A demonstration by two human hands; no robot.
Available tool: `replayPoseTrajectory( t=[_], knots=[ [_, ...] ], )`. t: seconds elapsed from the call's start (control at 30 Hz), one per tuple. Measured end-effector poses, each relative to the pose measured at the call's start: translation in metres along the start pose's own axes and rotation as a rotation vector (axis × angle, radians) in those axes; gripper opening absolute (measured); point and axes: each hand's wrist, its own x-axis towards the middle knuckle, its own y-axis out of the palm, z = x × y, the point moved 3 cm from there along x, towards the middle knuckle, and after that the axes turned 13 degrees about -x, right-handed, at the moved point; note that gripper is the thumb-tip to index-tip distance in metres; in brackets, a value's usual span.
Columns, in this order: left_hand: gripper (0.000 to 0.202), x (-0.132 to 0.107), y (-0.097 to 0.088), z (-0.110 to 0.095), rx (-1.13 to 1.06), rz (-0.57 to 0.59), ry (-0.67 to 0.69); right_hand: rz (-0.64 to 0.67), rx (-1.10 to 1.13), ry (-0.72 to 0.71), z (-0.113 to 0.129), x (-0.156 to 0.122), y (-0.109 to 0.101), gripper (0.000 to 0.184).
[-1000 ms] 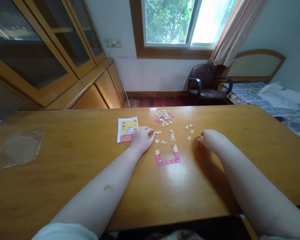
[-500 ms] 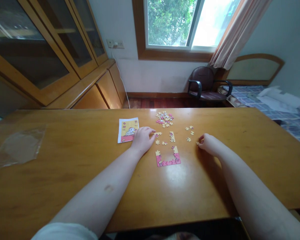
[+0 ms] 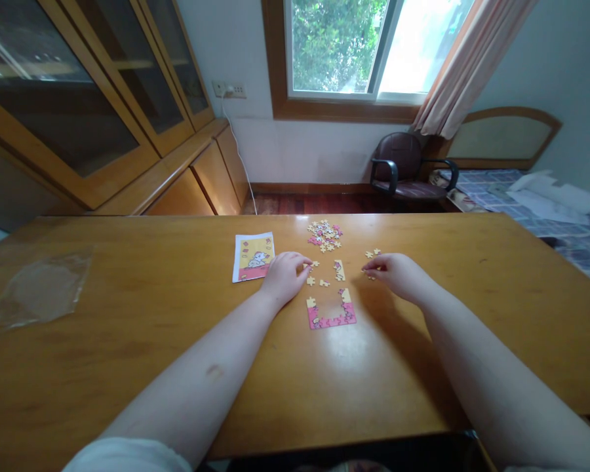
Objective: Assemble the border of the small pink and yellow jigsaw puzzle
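My left hand (image 3: pixel 286 278) rests beside the picture sheet (image 3: pixel 248 272), its fingertips closed on a small joined pair of yellow puzzle pieces (image 3: pixel 315 263). A puzzle piece (image 3: pixel 364 270) is pinched between the thumb and fingers of my right hand (image 3: pixel 396 275), just above the table; the hand partly hides loose pieces beneath it. Between my hands lie a joined yellow edge section (image 3: pixel 339 270) and two single pieces, one a yellow piece (image 3: pixel 311 281). Closer to me sits a U-shaped pink and yellow puzzle border (image 3: pixel 332 322), open at its far side.
A pile of loose puzzle pieces (image 3: pixel 324 235) lies toward the table's far edge. Two loose pieces (image 3: pixel 372 253) sit beyond my right hand. A clear plastic bag (image 3: pixel 39 288) lies at the left of the wooden table (image 3: pixel 177 262). An armchair (image 3: pixel 406 164) stands behind the table.
My right hand has moved left with the pinched puzzle piece, over the loose pieces on the right. My left hand has shifted slightly right, covering more of the joined pieces.
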Motion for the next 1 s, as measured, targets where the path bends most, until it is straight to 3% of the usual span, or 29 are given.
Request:
replayPoseTrajectory(
  t=[0.13,0.27,0.37,0.5,0.6,0.67,0.73,0.83,0.9,1.0],
  knots=[
    [0.019,-0.001,0.002,-0.001,-0.014,0.027,0.071,-0.061,0.173,-0.113,0.021,0.033,0.013,0.018],
    [0.018,-0.002,0.003,0.001,0.001,0.023,0.117,-0.221,0.295,-0.140,0.018,0.056,0.040,0.017],
    [0.016,-0.005,-0.001,-0.001,-0.008,-0.029,0.169,-0.274,0.262,-0.243,0.015,0.060,0.053,0.015],
    [0.018,-0.007,-0.015,-0.019,-0.021,-0.138,0.286,-0.251,0.182,-0.307,0.017,0.061,0.058,0.013],
    [0.018,0.004,-0.021,-0.028,0.028,-0.158,0.148,-0.257,0.165,-0.359,0.020,0.061,0.057,0.013],
    [0.019,0.016,-0.016,-0.028,0.030,-0.087,-0.012,-0.265,0.171,-0.383,0.020,0.061,0.057,0.013],
    [0.021,0.025,-0.007,-0.024,0.028,-0.030,-0.086,-0.264,0.178,-0.389,0.020,0.061,0.058,0.013],
    [0.021,0.033,0.005,-0.015,0.011,-0.120,-0.126,-0.258,0.178,-0.374,0.020,0.062,0.059,0.014],
    [0.022,0.033,0.012,-0.011,-0.011,-0.196,-0.078,-0.253,0.176,-0.366,0.020,0.062,0.060,0.015],
    [0.018,0.032,0.021,-0.009,0.053,-0.183,-0.024,-0.248,0.167,-0.366,0.020,0.063,0.061,0.015]
  ],
)
